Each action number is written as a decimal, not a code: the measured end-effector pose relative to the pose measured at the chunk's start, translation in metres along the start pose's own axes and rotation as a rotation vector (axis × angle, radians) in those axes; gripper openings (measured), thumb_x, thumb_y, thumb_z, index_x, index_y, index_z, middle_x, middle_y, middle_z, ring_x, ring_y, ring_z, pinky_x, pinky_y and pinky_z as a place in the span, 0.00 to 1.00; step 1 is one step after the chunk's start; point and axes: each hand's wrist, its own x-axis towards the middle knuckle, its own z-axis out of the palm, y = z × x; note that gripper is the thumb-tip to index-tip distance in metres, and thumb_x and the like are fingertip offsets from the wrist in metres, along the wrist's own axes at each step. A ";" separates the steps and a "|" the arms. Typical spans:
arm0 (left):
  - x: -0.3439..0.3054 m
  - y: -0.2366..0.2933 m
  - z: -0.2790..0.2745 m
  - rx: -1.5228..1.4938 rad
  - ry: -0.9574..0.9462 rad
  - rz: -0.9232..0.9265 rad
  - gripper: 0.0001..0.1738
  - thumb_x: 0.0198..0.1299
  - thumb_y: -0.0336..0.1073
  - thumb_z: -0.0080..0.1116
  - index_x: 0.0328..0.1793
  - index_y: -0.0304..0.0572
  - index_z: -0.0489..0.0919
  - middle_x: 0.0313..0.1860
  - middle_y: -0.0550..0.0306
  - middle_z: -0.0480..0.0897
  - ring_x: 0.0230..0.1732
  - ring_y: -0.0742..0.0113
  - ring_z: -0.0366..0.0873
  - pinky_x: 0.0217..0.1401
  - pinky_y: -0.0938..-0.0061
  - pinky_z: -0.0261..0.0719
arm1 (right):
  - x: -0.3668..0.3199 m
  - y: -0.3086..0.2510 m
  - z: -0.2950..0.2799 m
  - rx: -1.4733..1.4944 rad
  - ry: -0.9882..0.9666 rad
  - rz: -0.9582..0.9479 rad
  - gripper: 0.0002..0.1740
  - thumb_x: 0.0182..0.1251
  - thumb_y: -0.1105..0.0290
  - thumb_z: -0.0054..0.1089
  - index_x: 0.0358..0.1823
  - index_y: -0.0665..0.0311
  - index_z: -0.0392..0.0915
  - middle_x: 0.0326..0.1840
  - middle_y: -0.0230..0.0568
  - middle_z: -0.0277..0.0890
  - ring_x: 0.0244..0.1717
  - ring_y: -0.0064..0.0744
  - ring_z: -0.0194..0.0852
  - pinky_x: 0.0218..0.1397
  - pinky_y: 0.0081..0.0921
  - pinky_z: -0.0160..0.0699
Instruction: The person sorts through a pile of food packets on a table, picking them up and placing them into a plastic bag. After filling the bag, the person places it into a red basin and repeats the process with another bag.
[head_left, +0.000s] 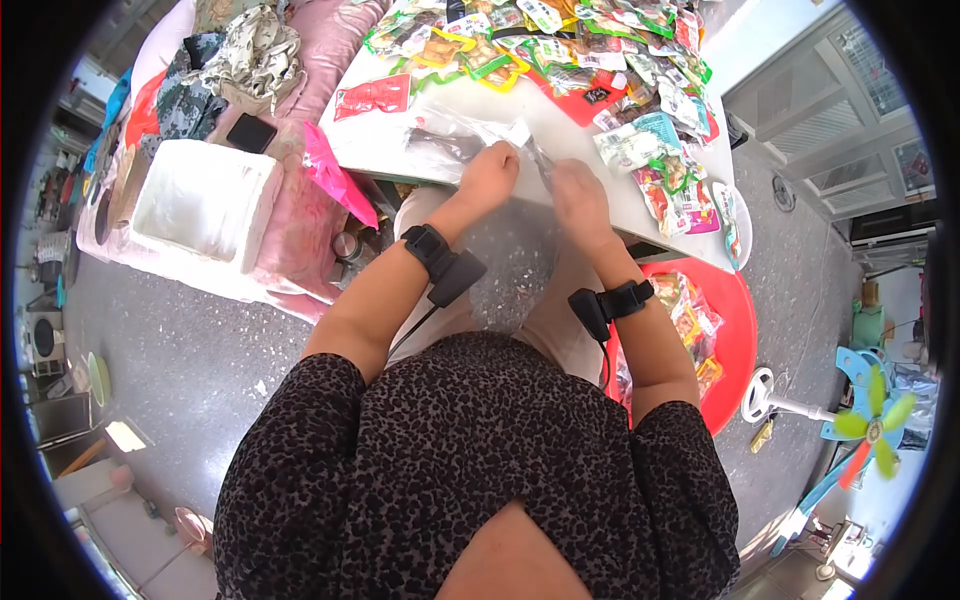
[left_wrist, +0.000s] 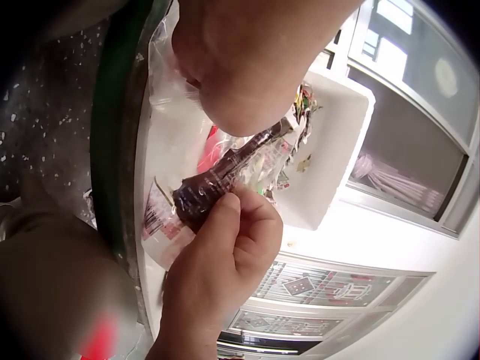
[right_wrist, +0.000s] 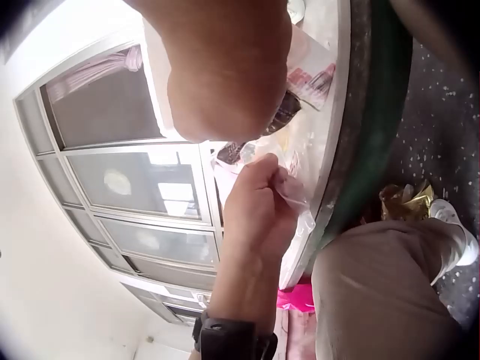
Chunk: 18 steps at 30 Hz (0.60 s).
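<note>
In the head view my left hand [head_left: 490,172] is over the table's near edge with curled fingers, gripping a clear plastic bag [head_left: 440,140]. The bag's crumpled end shows beside that hand [right_wrist: 251,206] in the right wrist view. Close on its right, my right hand [head_left: 582,205] appears slightly blurred. The left wrist view shows the right hand [left_wrist: 229,255] pinching a long, dark brown, shiny plastic-wrapped packet [left_wrist: 217,180] between thumb and fingers. The packet's far end passes beside the left wrist. A printed red-and-white packet [left_wrist: 159,214] lies under it at the table edge.
Many colourful snack packets [head_left: 640,60] are heaped along the table's back and right. A red packet [head_left: 372,97] lies at left. A red basin [head_left: 735,330] with packets stands below right. Pink plastic [head_left: 335,175], a white foam box [head_left: 150,200] and a phone [head_left: 250,133] are on the left.
</note>
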 end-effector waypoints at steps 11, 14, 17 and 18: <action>-0.004 0.000 -0.017 -0.055 0.002 -0.023 0.20 0.47 0.35 0.49 0.49 0.41 0.66 0.41 0.40 0.72 0.44 0.45 0.68 0.45 0.64 0.66 | -0.017 -0.009 0.008 0.061 -0.171 0.104 0.06 0.44 0.74 0.49 0.28 0.63 0.69 0.40 0.42 0.69 0.47 0.40 0.63 0.41 0.35 0.67; -0.002 -0.014 -0.009 -0.102 0.085 0.058 0.25 0.47 0.34 0.49 0.55 0.44 0.63 0.45 0.41 0.71 0.47 0.46 0.68 0.47 0.65 0.66 | -0.022 0.001 0.012 0.340 -0.136 0.383 0.11 0.46 0.72 0.51 0.34 0.64 0.69 0.42 0.43 0.68 0.47 0.41 0.63 0.44 0.37 0.65; -0.008 -0.016 -0.009 -0.142 0.079 0.123 0.26 0.47 0.32 0.48 0.56 0.47 0.62 0.46 0.42 0.71 0.46 0.48 0.68 0.47 0.65 0.66 | -0.034 0.008 0.023 0.266 -0.050 0.485 0.16 0.47 0.69 0.52 0.40 0.64 0.68 0.44 0.44 0.68 0.47 0.41 0.63 0.46 0.38 0.62; -0.012 -0.014 -0.011 -0.083 0.074 0.219 0.24 0.47 0.31 0.48 0.54 0.48 0.64 0.44 0.43 0.72 0.45 0.48 0.69 0.45 0.65 0.67 | -0.035 0.010 0.024 0.183 -0.053 0.454 0.18 0.47 0.67 0.53 0.41 0.65 0.68 0.45 0.45 0.67 0.48 0.41 0.63 0.47 0.38 0.61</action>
